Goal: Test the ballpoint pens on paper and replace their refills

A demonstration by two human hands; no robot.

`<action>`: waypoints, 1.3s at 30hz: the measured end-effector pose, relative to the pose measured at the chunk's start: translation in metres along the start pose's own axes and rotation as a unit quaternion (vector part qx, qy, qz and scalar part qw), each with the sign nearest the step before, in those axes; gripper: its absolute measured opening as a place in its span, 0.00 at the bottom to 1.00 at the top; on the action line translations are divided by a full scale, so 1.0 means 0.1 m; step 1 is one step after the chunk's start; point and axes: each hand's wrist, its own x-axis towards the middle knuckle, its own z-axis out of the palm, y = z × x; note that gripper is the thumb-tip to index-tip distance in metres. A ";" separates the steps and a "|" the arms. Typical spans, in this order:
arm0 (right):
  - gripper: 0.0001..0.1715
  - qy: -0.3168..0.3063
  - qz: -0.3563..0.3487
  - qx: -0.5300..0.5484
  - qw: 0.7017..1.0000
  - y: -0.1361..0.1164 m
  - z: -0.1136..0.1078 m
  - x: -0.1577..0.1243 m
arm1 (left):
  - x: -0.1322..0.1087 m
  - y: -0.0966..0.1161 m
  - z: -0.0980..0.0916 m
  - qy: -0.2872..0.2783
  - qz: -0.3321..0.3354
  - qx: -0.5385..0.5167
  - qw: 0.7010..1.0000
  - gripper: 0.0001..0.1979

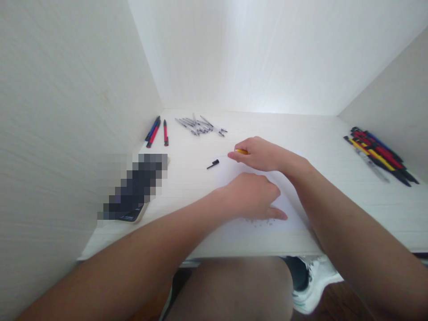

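Observation:
My right hand [259,153] is closed in a pinch around a yellow pen barrel [241,151], held over the far edge of a white sheet of paper [294,218]. Only a short yellow length shows; the fingers hide the rest. Nearer to me, my left hand [252,195] lies on the sheet, fingers bent under and thumb stretched apart, with nothing visible in it. Small dark and reddish specks [261,222] show on the paper below that hand; I cannot tell what they are. A black pen part with a clip [213,164] lies left of the right hand.
Several clear and grey pen pieces [199,125] lie at the back. Red and blue pens [154,132] rest by the left wall, another red pen [165,133] beside them. A phone [133,214], partly pixelated, is at left. Red, yellow, blue and black pens [377,154] are piled right.

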 end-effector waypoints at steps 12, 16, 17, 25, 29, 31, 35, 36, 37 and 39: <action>0.30 0.154 0.017 0.502 0.851 0.06 -0.12 -0.01 | -0.01 -0.02 0.01 0.025 -0.010 -0.013 1.000 0.22; 0.30 0.166 0.001 0.664 0.729 0.16 -0.29 -0.07 | 0.02 -0.01 0.00 0.073 -0.066 -0.072 0.993 0.24; 0.30 0.173 -0.006 0.688 0.705 0.21 -0.32 -0.08 | 0.03 -0.01 0.00 0.091 -0.081 -0.098 0.988 0.26; 0.32 0.226 -0.042 0.692 0.685 0.58 -0.33 -0.07 | 0.07 -0.03 0.03 0.255 -0.152 -0.250 0.922 0.34; 0.30 0.262 -0.010 0.585 0.768 0.54 -0.32 -0.09 | 0.08 -0.06 0.02 0.295 -0.186 -0.251 0.903 0.30; 0.33 0.264 0.005 0.530 0.806 0.47 -0.34 -0.11 | 0.08 -0.08 0.02 0.317 -0.195 -0.235 0.898 0.26; 0.38 0.224 0.036 0.458 0.859 0.34 -0.35 -0.11 | 0.08 -0.09 0.04 0.329 -0.199 -0.234 0.893 0.24; 0.38 0.231 0.034 0.460 0.857 0.33 -0.35 -0.10 | 0.08 -0.09 0.04 0.329 -0.197 -0.237 0.892 0.23; 0.38 0.241 0.031 0.465 0.851 0.31 -0.35 -0.09 | 0.08 -0.09 0.04 0.330 -0.195 -0.239 0.892 0.23; 0.38 0.255 0.030 0.466 0.847 0.30 -0.34 -0.08 | 0.08 -0.10 0.04 0.330 -0.194 -0.241 0.892 0.22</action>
